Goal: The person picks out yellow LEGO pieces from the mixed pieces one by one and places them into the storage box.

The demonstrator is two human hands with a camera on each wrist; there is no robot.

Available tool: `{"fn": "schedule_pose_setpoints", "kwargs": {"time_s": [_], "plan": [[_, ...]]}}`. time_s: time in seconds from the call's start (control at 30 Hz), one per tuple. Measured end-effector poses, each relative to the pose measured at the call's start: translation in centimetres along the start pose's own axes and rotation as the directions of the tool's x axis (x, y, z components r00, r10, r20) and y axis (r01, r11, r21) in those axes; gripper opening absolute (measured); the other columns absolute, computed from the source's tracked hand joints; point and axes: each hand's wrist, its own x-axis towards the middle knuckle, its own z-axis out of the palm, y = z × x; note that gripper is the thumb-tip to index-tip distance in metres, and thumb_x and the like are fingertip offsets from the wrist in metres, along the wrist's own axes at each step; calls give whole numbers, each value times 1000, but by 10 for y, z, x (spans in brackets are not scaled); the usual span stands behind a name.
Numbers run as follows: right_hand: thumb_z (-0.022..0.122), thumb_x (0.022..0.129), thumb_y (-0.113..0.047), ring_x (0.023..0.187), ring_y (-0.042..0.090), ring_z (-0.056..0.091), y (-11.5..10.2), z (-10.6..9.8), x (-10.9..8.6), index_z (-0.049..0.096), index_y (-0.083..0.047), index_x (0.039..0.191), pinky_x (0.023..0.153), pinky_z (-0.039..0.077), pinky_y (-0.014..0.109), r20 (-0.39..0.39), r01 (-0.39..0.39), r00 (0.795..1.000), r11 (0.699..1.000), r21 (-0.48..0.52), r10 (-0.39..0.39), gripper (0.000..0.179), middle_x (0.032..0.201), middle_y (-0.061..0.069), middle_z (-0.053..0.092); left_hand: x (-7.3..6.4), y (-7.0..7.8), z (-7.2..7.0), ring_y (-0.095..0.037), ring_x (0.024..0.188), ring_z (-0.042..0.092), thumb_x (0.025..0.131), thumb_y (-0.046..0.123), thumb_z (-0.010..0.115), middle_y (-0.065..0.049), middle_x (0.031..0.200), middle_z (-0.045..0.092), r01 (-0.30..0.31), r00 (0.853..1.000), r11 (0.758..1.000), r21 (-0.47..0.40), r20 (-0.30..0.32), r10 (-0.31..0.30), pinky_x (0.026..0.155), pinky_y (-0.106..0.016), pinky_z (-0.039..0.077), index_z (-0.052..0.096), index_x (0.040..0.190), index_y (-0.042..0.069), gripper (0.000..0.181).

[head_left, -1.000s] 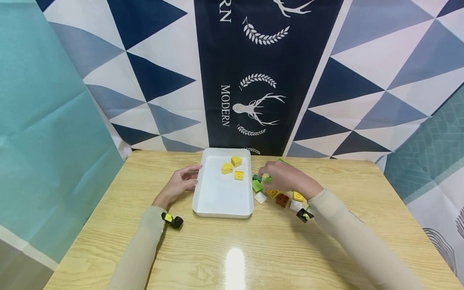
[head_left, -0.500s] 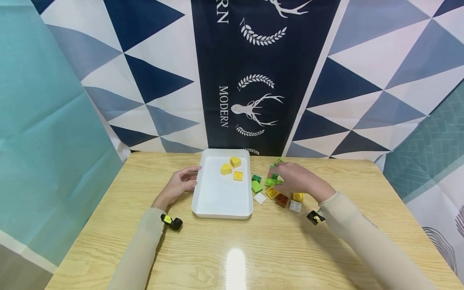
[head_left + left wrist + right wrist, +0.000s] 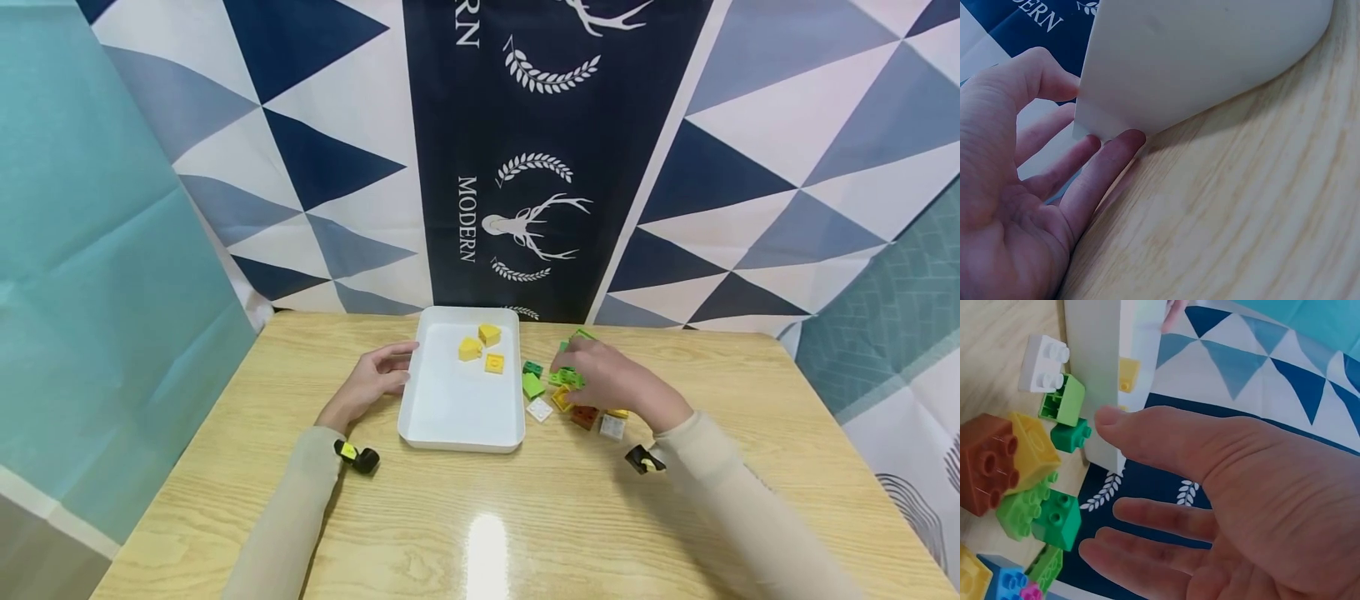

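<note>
My left hand (image 3: 375,373) rests its fingertips against the left side of a white tray (image 3: 461,421). In the left wrist view, thumb and fingertips touch the tray's outer wall (image 3: 1191,56), fingers slightly bent. My right hand (image 3: 615,382) hovers over a group of toy building bricks right of the tray, with nothing between thumb and fingers. Under and beside it, the right wrist view shows a brown brick (image 3: 985,465), a yellow brick (image 3: 1035,453), a dark green brick (image 3: 1057,519) and a light green brick (image 3: 1019,512). The hand partly covers the group in the head view.
Inside the tray lie two wedge-like yellow bricks (image 3: 470,348) and a square yellow brick (image 3: 494,363). Along its right side are a white brick (image 3: 540,409) and a light green brick (image 3: 533,385). Behind the wooden table (image 3: 420,517) hangs a patterned cloth (image 3: 517,275).
My right hand first moved right, away from the tray's edge, uncovering green bricks, then shifted slightly toward the near bricks. The left hand has stayed at the tray.
</note>
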Motion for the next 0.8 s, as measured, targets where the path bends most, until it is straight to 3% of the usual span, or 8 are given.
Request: {"fn": "schedule_pose_setpoints", "kwargs": {"time_s": [0.3, 0.6, 0.8], "plan": [[92, 91, -11, 111, 31, 69, 3, 21, -1, 82, -9, 125, 100, 66, 54, -24, 14, 1000, 998, 68, -12, 36, 128, 17, 73, 0, -1, 0, -29, 136, 65, 106, 3, 66, -34, 169, 51, 7, 1000, 1000, 8, -9, -7, 91, -24, 68, 49, 168, 1, 65], [93, 93, -17, 112, 28, 67, 2, 32, 1, 83, -10, 126, 104, 66, 51, -14, -12, 1000, 997, 74, 13, 35, 126, 15, 75, -1, 0, 0, -19, 129, 68, 107, 2, 66, -36, 168, 51, -4, 1000, 1000, -16, 1, 4, 90, -25, 68, 48, 168, 0, 64], [93, 94, -16, 108, 30, 67, 3, 39, 0, 83, -14, 123, 100, 65, 53, -13, -20, 1000, 999, 51, 21, 31, 123, 14, 75, -2, 1, 0, -22, 131, 69, 108, 1, 65, -39, 167, 50, -33, 999, 999, -28, 23, 33, 92, -25, 68, 46, 169, -4, 64]]}}
